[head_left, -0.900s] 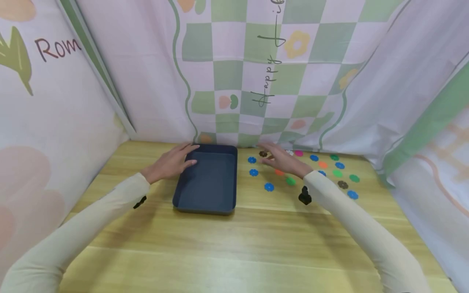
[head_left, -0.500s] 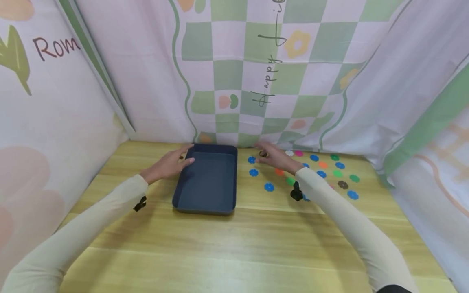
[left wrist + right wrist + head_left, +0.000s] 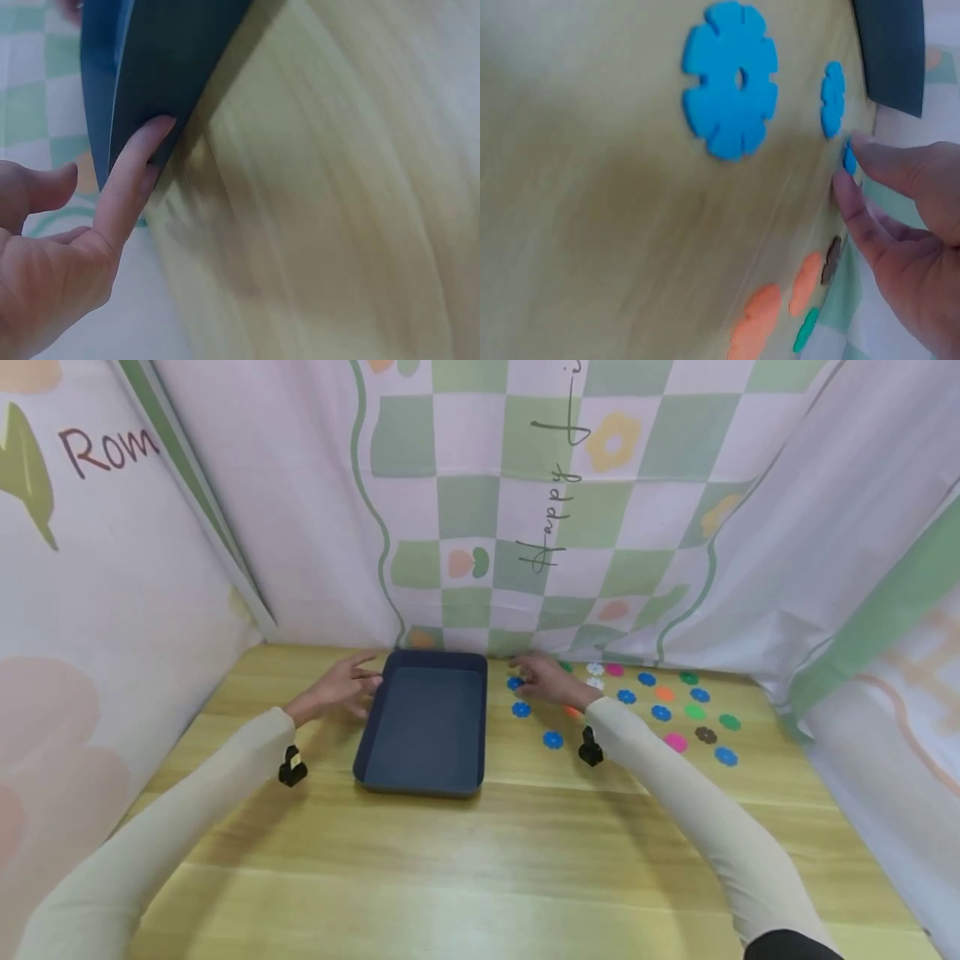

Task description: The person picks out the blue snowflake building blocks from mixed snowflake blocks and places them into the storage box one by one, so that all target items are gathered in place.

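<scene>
A dark blue rectangular tray (image 3: 423, 731) lies on the wooden table. My left hand (image 3: 337, 689) is at its left side; in the left wrist view a fairly straight finger (image 3: 131, 165) touches the tray's outer wall. Right of the tray, my right hand (image 3: 551, 680) hovers low over the tabletop. Its thumb and a fingertip are spread on either side of a small blue flower-shaped disc (image 3: 850, 157), which appears to lie flat; contact is unclear. Two other blue flower-shaped discs, a nearer one (image 3: 731, 79) and a farther one (image 3: 832, 99), lie close by.
Several flower-shaped discs in blue, green, orange, pink, white and brown are scattered at the table's back right, among them a pink disc (image 3: 675, 742) and a brown disc (image 3: 706, 735). A checkered curtain (image 3: 525, 527) hangs right behind the table.
My right hand has moved left, from above the brown disc to the blue disc nearest the tray's back. The left hand has shifted from the tray's rim out to its left wall.
</scene>
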The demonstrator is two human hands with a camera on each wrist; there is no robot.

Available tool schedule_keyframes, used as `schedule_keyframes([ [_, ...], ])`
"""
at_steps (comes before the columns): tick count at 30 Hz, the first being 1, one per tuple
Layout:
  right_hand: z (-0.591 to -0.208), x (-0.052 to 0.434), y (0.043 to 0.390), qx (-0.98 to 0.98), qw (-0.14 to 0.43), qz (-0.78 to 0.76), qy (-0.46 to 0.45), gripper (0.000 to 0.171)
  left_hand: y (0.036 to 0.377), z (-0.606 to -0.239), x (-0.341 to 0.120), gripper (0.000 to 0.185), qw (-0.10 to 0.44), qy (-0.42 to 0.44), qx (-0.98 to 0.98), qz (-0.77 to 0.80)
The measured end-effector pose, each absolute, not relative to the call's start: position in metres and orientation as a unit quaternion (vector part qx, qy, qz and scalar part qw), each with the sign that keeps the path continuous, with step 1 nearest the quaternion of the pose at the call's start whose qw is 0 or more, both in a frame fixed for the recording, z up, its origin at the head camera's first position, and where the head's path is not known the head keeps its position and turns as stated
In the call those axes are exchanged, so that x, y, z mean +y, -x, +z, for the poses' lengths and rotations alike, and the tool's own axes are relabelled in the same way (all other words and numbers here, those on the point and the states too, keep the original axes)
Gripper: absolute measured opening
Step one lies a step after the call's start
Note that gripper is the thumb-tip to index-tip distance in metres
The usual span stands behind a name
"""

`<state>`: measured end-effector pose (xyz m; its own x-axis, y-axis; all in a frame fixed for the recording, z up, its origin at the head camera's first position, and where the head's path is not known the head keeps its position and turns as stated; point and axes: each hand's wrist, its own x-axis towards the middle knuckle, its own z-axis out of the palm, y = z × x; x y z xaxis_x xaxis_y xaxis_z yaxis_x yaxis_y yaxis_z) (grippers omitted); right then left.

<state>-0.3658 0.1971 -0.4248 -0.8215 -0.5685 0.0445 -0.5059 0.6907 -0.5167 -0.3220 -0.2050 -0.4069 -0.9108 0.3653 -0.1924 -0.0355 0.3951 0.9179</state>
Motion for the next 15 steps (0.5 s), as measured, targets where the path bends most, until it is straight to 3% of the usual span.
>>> schedule_keyframes([
  [8,-0.428,0.19,0.367,0.914,0.015,-0.242,0.324,0.031,0.324,-0.414,-0.211,0.075,0.259,-0.088,0.772,0.573],
  [15,-0.432,0.188,0.364,0.925,0.011,-0.238,0.297,0.024,0.325,-0.421,-0.206,0.076,0.284,-0.081,0.747,0.596],
])
